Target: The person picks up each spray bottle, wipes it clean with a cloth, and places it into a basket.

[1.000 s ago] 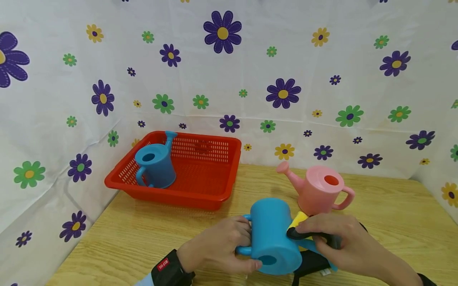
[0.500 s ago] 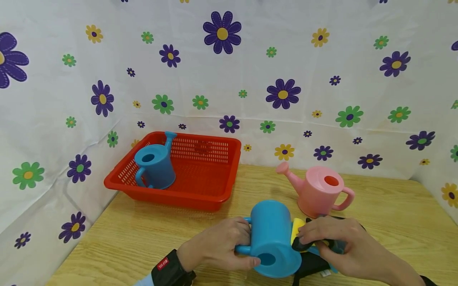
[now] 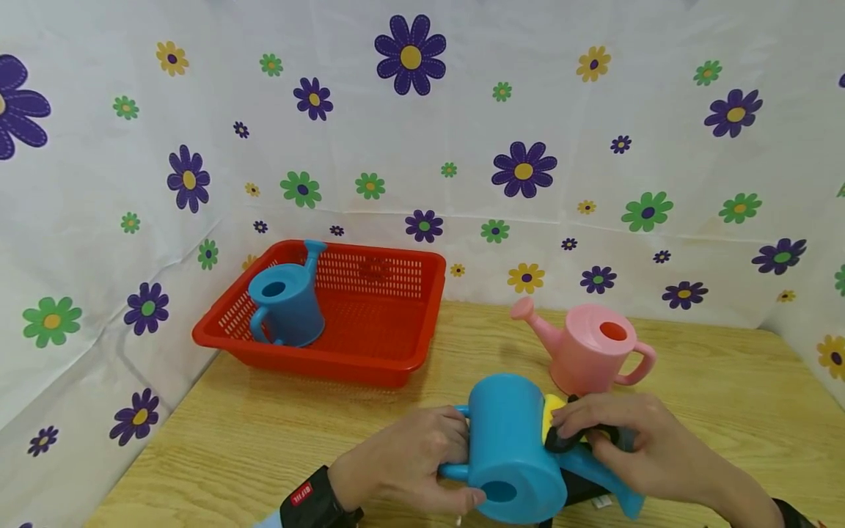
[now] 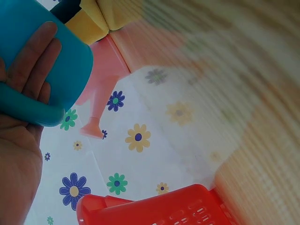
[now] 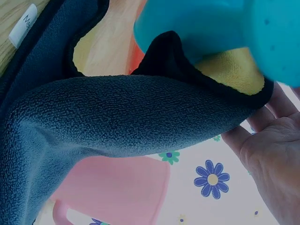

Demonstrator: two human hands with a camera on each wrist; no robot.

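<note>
My left hand (image 3: 422, 458) grips the handle of a blue watering can (image 3: 505, 440), fingers passed through the handle loop. The can is tipped so its top opening faces me, and its spout points to the lower right. My right hand (image 3: 637, 440) pinches a cloth, yellow on one face and dark grey on the other with black edging. The cloth (image 5: 136, 117) is pressed to the can's side where the spout begins, and part of it hangs below the spout. In the right wrist view, the spout's sprinkler head (image 5: 276, 37) overlaps the fingertips.
A pink watering can (image 3: 590, 352) stands upright just behind the right hand. At the back left, a red basket (image 3: 389, 370) holds another blue watering can (image 3: 287, 304). A white flowered sheet (image 3: 449, 132) rises behind the wooden table (image 3: 264, 440).
The held watering can has shifted slightly right and toward me, and more of its spout shows. The right hand has moved the cloth a short way along the can's side near the spout.
</note>
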